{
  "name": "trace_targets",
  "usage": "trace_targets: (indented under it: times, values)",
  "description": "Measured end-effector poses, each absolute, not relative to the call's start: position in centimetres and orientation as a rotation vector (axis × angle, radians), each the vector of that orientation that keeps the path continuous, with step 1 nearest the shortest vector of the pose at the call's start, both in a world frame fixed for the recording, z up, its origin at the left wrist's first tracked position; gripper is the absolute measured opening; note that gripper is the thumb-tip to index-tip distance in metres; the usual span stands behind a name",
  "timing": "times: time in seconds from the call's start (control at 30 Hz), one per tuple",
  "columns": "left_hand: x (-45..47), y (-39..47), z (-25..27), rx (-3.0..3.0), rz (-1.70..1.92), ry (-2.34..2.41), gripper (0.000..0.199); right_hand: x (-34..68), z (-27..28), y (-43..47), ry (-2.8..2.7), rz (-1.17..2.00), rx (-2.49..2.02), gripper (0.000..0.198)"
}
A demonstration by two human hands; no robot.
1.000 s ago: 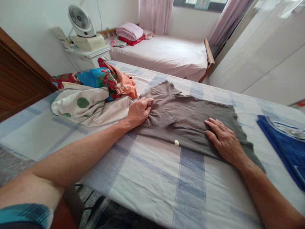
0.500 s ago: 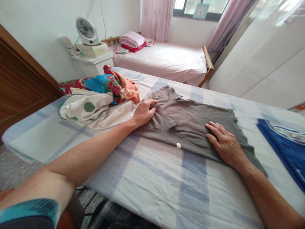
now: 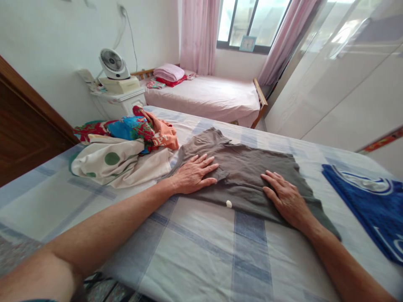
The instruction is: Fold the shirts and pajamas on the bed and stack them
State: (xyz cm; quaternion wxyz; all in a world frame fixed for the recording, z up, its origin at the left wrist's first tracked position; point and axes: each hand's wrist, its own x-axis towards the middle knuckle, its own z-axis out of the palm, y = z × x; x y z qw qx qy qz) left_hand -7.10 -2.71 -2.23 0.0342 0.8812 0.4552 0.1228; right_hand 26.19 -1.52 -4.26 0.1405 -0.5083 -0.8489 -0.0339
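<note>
A grey-brown T-shirt (image 3: 244, 163) lies spread lengthwise across the checked bed sheet (image 3: 201, 235), its sleeves folded toward the left. My left hand (image 3: 197, 174) rests flat on the sleeve end with fingers spread. On the lower part of the shirt, my right hand (image 3: 285, 197) lies palm down, fingers stretched out. Neither hand grips the cloth. A small pale patch (image 3: 228, 204) shows at the shirt's near edge, between the hands; I cannot tell what it is.
Left of the shirt is a heap of clothes: a cream cloth with green dots (image 3: 110, 159) and an orange garment (image 3: 165, 134). A folded blue garment (image 3: 365, 201) lies at right. Beyond stand a fan (image 3: 113, 63) on a cabinet and another bed (image 3: 204, 94).
My left hand has gone from curled fingers at the sleeve to lying flat nearer the shirt's near side. My right hand stays on the shirt. The view has tilted up and turned slightly right.
</note>
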Motion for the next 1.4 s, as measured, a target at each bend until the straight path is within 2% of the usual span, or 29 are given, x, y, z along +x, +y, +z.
trace_targets:
  times: [0.2, 0.33, 0.57, 0.77, 0.87, 1.07, 1.17, 1.3, 1.4]
  values:
    - [-7.1, -2.8, -1.8, 2.63, 0.296, 1.448, 0.057, 27.5, -4.8, -1.6, -2.414, -0.236, -1.635, 0.053]
    - [-8.3, 0.0, 0.0, 2.561, 0.317, 1.371, 0.05, 31.0, -4.1, 0.7, -2.322, -0.289, -1.839, 0.053]
    - [-9.2, 10.0, 1.1, 2.208, 0.46, 1.959, 0.036, 33.6, -2.5, 8.7, -2.278, -0.242, -1.797, 0.042]
    - [-8.7, 14.7, -0.2, 1.992, 0.544, 2.1, 0.029, 31.9, -2.9, 12.7, -2.222, -0.252, -1.838, 0.046]
    - [-8.2, 15.4, 0.1, 1.892, 0.585, 2.031, 0.018, 31.4, -2.1, 13.4, -2.215, -0.257, -1.892, 0.038]
    - [-9.0, 11.7, 3.8, 1.897, 0.905, 1.579, 0.028, 31.6, 1.3, 10.3, -2.156, -0.424, -1.778, 0.026]
    - [-11.0, 6.7, 4.9, 1.994, 1.029, 1.347, 0.025, 32.9, 1.7, 6.0, -2.065, -0.549, -1.592, 0.018]
    - [-13.0, -0.5, 3.4, 2.247, 0.771, 1.323, 0.017, 34.9, -0.9, 0.4, -2.129, -0.525, -1.481, 0.014]
    - [-13.1, -3.8, 1.4, 2.414, 0.62, 1.286, 0.034, 35.4, -3.3, -1.7, -2.186, -0.446, -1.497, 0.015]
